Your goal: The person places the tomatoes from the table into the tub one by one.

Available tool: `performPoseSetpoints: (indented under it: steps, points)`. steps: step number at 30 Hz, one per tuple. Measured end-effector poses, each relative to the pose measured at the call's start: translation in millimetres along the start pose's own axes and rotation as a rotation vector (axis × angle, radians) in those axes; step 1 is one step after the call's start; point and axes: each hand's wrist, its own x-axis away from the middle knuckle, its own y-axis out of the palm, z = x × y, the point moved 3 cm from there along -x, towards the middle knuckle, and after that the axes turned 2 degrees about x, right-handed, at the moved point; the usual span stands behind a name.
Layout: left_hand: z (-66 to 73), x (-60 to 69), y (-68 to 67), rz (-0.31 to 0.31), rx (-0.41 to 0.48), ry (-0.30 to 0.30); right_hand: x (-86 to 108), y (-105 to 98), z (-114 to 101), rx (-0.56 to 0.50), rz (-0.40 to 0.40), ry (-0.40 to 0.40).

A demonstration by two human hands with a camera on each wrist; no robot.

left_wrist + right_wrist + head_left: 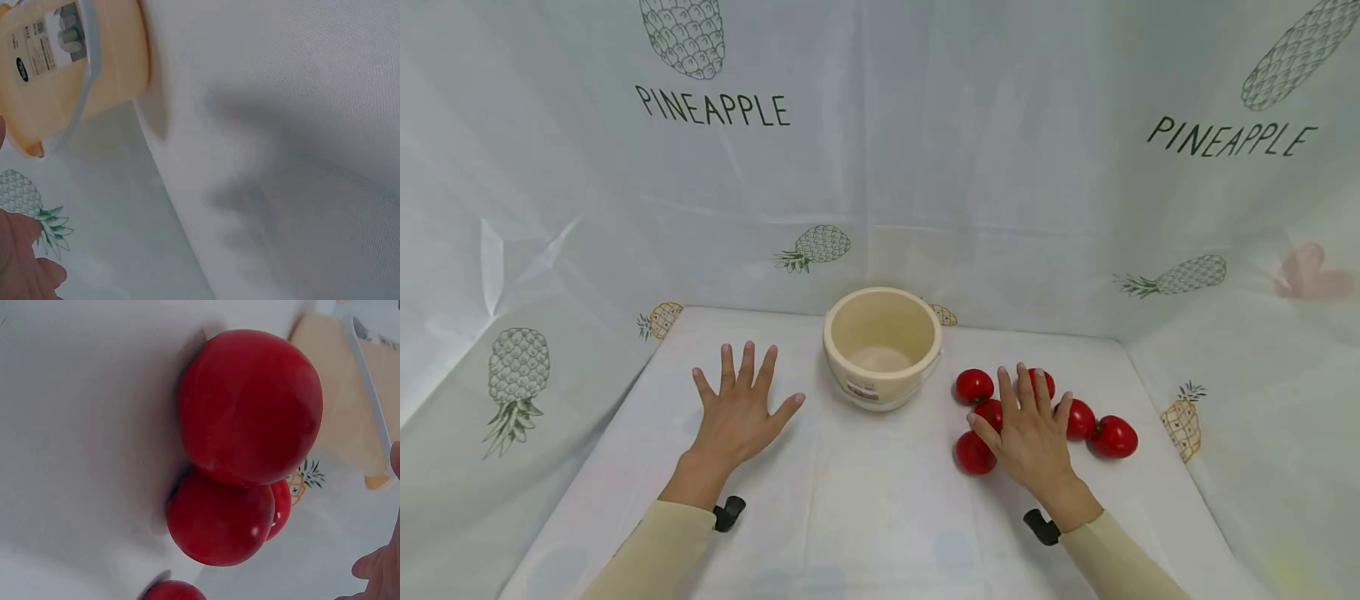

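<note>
A cream bucket (880, 377) with a white handle stands at the back middle of the table; its label shows in the left wrist view on the bucket (119, 56). Left of it, my left hand (735, 422) is held over the table, fingers spread, holding nothing. My right hand (1036, 437) hovers with spread fingers over several red tomatoes, partly covering some. One tomato (974, 453) lies by its thumb, another (1114, 437) farthest right. In the right wrist view a large tomato (250, 406) lies against a smaller one (219, 519).
The table (880, 517) has a white cover. White cloth (985, 208) printed with pineapples hangs behind and at both sides. Dark wrist straps (728, 513) show at both sleeves.
</note>
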Motion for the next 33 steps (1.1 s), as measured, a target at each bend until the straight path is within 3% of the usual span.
performPoseSetpoints:
  steps: [11, 16, 20, 26, 30, 33]
  points:
    - [0.9, -0.2, -5.5, 0.015, 0.008, 0.000, -0.5, 2, -2, -0.003, -0.017, 0.004]
    - [3.0, -10.7, -9.3, 0.028, 0.001, 0.000, -7.2, -2, -5, -0.010, -0.003, -0.010]
    - [11.1, -33.4, -17.2, 0.051, 0.010, 0.009, -25.4, -12, -18, -0.018, 0.009, -0.034]
    - [36.4, -82.4, -27.2, 0.049, 0.007, 0.052, -60.3, -27, -56, -0.057, -0.001, -0.097]
    - [52.2, -110.2, -25.9, -0.023, 0.004, 0.106, -79.7, -29, -80, -0.080, -0.012, -0.136]
    - [59.6, -122.1, -20.5, -0.108, 0.027, 0.164, -90.1, -28, -90, -0.089, -0.032, -0.157]
